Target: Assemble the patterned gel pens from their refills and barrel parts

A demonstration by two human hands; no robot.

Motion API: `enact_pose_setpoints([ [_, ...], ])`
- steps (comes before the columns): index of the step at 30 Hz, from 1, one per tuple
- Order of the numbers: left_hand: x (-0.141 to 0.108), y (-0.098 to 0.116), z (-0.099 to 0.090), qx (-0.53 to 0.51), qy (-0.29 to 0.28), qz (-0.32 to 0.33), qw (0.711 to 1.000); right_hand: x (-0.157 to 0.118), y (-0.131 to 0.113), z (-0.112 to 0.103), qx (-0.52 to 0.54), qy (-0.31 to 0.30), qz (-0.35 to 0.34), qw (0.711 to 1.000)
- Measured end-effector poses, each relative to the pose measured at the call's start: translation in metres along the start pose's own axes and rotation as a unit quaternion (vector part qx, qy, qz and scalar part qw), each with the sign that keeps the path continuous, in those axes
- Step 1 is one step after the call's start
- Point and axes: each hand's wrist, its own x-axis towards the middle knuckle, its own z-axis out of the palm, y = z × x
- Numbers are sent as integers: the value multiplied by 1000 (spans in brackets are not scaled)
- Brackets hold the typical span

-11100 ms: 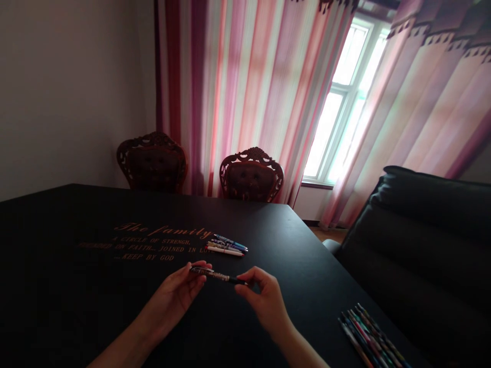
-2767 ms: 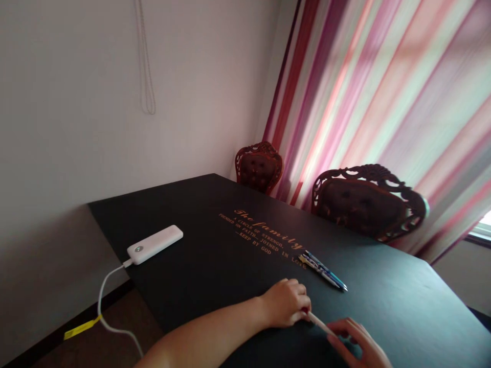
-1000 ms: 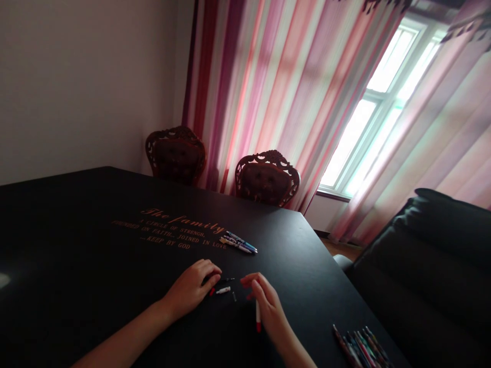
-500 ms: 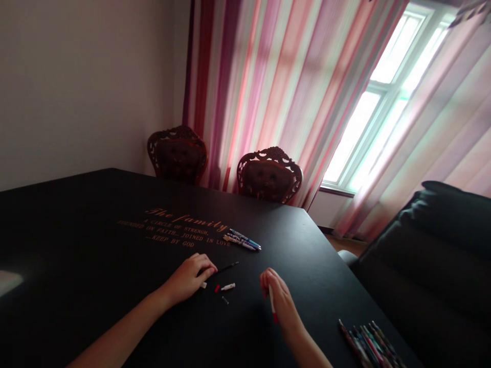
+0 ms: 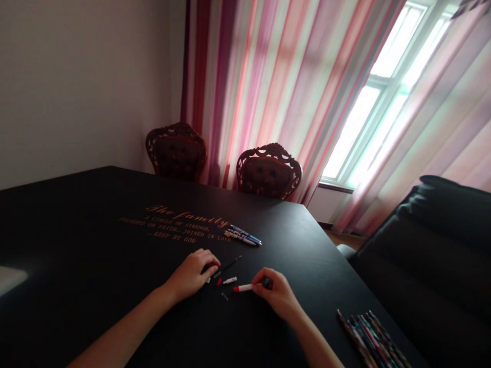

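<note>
My right hand (image 5: 276,292) pinches a white pen barrel with a red end (image 5: 243,288), which points left, just above the black table. My left hand (image 5: 196,272) rests on the table with its fingers curled near a small white piece (image 5: 208,280), partly hidden by the fingertips; whether it grips anything is unclear. A thin dark refill (image 5: 230,266) lies beside the left fingertips. Between the hands are a small red piece (image 5: 219,282), a white pen part (image 5: 230,280) and a small spring-like piece (image 5: 224,296).
Several pens (image 5: 243,235) lie together beyond my hands, beside gold lettering on the table (image 5: 95,230). More pens (image 5: 370,337) lie at the lower right. Two carved chairs (image 5: 176,153) stand behind the table, and a dark armchair (image 5: 433,255) is at the right.
My right hand has turned, swinging the white and red barrel from pointing down to pointing left, toward the small parts. The left hand has shifted slightly and let the refill show more.
</note>
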Motion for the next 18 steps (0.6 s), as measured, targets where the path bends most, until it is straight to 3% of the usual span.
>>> enact_pose_setpoints([
  [6, -3, 8, 8, 19, 2, 14, 1000, 0, -8, 4, -51, 12, -67, 996],
  [11, -2, 11, 10, 11, -4, 16, 1000, 5, 0, 7, -52, 54, -73, 994],
  [18, 4, -4, -10, -43, -19, 5, 999, 1, -5, 9, -90, 41, -137, 986],
])
